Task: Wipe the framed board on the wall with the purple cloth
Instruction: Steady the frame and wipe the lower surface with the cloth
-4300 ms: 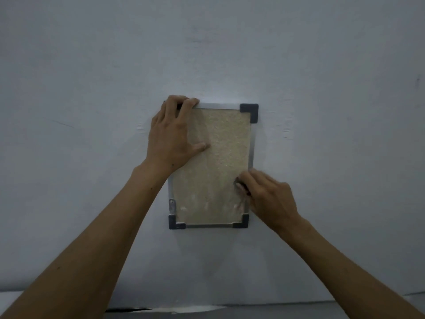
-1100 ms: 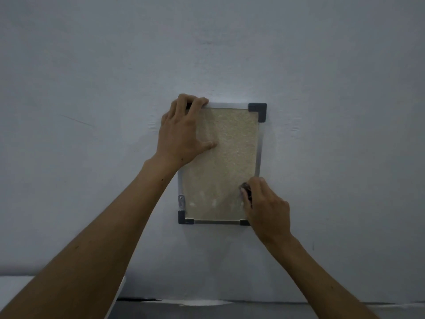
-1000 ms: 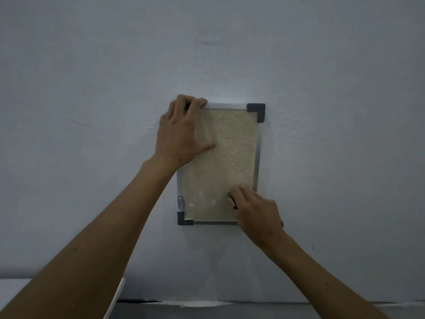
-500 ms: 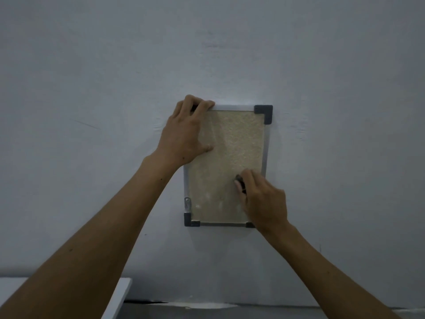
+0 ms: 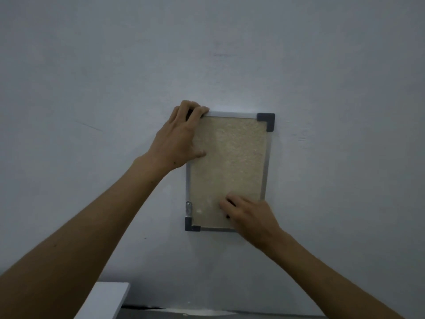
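A framed board (image 5: 232,157) with a beige textured face, silver rails and dark corner caps hangs on the wall. My left hand (image 5: 179,139) grips its top left corner, fingers curled over the top rail and thumb lying on the face. My right hand (image 5: 250,217) presses on the lower right part of the face and covers that corner. The purple cloth (image 5: 227,216) is bunched under its curled fingers; only a small dark scrap shows at the fingertips.
The pale grey wall (image 5: 322,88) fills the view around the board. A small metal bracket (image 5: 188,207) sits on the board's left rail near the bottom. The corner of a white surface (image 5: 103,300) juts in at the bottom left, below my left forearm.
My right hand has slid back and forth over the lower board and is now lower and further left than half a second ago. My left hand keeps its hold on the top corner.
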`<state>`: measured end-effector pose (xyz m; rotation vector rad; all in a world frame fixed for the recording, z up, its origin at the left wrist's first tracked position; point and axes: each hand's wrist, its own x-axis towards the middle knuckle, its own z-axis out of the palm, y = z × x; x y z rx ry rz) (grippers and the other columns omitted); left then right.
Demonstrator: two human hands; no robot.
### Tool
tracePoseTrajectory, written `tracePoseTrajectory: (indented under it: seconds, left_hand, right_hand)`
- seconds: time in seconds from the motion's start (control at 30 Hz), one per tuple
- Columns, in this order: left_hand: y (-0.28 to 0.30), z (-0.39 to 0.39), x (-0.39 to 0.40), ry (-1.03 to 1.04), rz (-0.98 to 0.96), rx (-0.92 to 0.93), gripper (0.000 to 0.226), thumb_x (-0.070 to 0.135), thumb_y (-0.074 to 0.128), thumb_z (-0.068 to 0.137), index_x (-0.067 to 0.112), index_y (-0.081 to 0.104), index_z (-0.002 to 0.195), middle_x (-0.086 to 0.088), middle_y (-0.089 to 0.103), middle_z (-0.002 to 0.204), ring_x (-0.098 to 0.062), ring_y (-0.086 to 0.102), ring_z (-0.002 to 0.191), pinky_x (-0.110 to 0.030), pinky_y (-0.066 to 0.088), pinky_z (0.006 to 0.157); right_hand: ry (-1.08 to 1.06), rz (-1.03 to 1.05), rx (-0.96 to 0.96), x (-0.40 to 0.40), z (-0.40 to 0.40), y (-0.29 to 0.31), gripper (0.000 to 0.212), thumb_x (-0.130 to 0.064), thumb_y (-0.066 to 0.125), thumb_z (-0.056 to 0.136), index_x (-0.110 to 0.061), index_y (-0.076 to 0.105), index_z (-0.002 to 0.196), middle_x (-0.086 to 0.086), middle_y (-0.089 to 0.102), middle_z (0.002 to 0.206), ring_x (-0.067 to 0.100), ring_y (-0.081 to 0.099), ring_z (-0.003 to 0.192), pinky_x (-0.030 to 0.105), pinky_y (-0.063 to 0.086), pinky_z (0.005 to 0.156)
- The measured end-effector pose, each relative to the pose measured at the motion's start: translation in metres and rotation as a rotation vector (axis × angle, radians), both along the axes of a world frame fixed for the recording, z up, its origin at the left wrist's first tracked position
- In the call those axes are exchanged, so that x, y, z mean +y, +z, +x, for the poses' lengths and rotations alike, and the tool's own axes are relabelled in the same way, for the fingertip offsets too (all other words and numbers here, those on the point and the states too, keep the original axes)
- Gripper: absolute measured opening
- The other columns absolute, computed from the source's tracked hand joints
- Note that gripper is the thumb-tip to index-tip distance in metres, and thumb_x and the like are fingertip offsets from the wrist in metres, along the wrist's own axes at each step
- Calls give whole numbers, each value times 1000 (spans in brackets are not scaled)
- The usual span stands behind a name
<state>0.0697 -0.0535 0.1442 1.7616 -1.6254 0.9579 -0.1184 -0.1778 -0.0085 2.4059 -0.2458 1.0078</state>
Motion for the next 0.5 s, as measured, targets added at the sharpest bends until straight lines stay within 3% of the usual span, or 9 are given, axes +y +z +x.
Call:
tracePoseTrajectory:
  seconds: [0.1, 0.2, 0.3, 0.37, 0.5]
  left_hand:
    - [0, 2, 3, 6, -35, 4, 100, 39, 91, 60, 20, 39, 143, -2, 36, 137, -19, 39, 122, -39, 55, 84]
    - [3, 5, 4, -13, -28, 22, 101, 38, 92, 58, 20, 40, 142, -1, 38, 133, -17, 41, 119, -41, 56, 84]
    - [6, 10, 6, -27, -8, 29, 101, 37, 93, 57, 20, 41, 142, -1, 40, 132, -17, 42, 117, -41, 54, 90]
    - [6, 12, 6, -31, -8, 26, 100, 36, 93, 57, 21, 42, 142, -1, 41, 131, -16, 42, 115, -40, 52, 92]
    - [4, 10, 5, -37, -31, 39, 99, 35, 93, 57, 21, 42, 141, -1, 40, 131, -18, 42, 118, -41, 53, 92]
  right_hand:
    - [-13, 130, -182, -3, 3, 6, 11, -36, 56, 101, -26, 60, 100, -10, 58, 98, 9, 57, 67, 28, 46, 42]
    - [-11, 211, -424, -3, 8, 9, 12, -37, 61, 99, -24, 63, 98, -10, 60, 99, 7, 56, 65, 22, 45, 44]
    - [18, 141, -276, 0, 16, -6, 8, -27, 68, 96, -24, 63, 99, -10, 59, 99, 8, 56, 67, 18, 38, 46]
    - [24, 88, -195, 0, 17, -9, 7, -27, 67, 97, -23, 61, 100, -9, 58, 99, 9, 56, 68, 20, 41, 45]
    - [-77, 331, -606, -1, 19, 8, 22, -38, 61, 99, -16, 59, 99, -1, 60, 92, 17, 58, 59, 27, 47, 43]
